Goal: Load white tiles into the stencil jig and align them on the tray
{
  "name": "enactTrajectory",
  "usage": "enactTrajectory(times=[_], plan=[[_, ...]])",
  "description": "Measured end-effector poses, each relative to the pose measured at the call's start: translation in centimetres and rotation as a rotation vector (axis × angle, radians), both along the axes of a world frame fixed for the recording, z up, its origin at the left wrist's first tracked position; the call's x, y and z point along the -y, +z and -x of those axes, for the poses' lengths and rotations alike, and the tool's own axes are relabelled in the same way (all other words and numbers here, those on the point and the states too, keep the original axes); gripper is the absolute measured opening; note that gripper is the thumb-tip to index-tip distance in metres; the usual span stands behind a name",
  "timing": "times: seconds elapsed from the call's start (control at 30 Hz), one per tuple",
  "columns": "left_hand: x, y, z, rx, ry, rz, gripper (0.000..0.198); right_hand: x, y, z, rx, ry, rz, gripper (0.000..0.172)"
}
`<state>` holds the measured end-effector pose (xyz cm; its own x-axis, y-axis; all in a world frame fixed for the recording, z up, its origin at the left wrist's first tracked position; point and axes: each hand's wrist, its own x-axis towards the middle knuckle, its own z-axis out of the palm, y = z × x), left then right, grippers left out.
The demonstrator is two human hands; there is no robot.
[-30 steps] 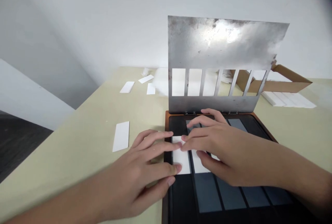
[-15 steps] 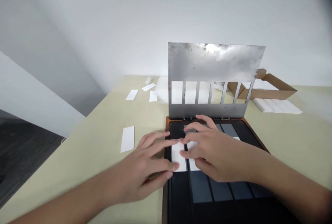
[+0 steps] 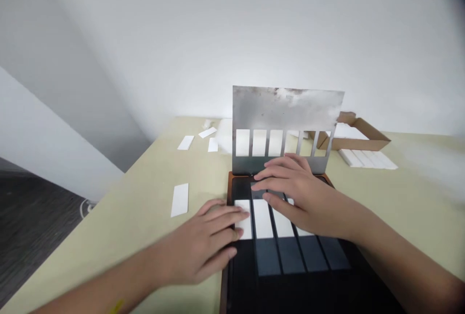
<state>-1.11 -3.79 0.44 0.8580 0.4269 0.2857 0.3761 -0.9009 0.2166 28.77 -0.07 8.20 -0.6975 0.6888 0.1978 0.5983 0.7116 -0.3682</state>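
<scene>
A black tray (image 3: 241,275) with a brown rim lies before me, with dark grey rectangles (image 3: 268,257) set in it. White cards stand in a row across it, among them the leftmost card (image 3: 245,231) and a second card (image 3: 263,224). My left hand (image 3: 214,236) rests its outstretched fingertips on the leftmost card. Fingers apart and holding nothing visible, my right hand (image 3: 305,193) is over the row and hides part of the cards towards the right. At the tray's back edge, a slotted metal plate (image 3: 283,108) stands raised.
Behind the plate on the right is a cardboard box (image 3: 363,144) with white sheets inside, and a pile of white cards (image 3: 368,159) lies in front of it. On the left of the table (image 3: 145,217) lie a single white card (image 3: 179,200) and several others farther back.
My right hand has moved off the leftmost card towards the back right, its fingers more stretched out. My left hand stays at the leftmost card. The camera view has tilted slightly up.
</scene>
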Motion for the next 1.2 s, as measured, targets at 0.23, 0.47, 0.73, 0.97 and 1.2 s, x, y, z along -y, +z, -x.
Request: enactTrajectory(times=[0.23,0.47,0.73,0.97,1.2], plan=[[-0.7,0.5,-1.3,0.102,0.036,-0.068,0.020,2.5,-2.1,-0.6,-0.041,-0.068,-0.093,0.032],[-2.6,1.9,-3.2,0.068,0.009,-0.010,0.031,2.7,-5.0,-1.5,-0.017,-0.104,-0.160,0.030],[-3.2,-0.1,-2.1,0.187,-0.018,0.079,0.024,1.7,-6.8,-7.4,-0.155,-0.245,-0.347,0.027],[-3.4,-0.9,-1.7,0.092,-0.042,0.080,0.033,1.4,-8.2,-8.1,-0.236,-0.334,-0.359,0.022],[-3.6,-0.7,-1.6,0.026,-0.112,-0.070,0.057,1.7,-7.6,-6.6,-0.226,-0.268,-0.394,0.018]])
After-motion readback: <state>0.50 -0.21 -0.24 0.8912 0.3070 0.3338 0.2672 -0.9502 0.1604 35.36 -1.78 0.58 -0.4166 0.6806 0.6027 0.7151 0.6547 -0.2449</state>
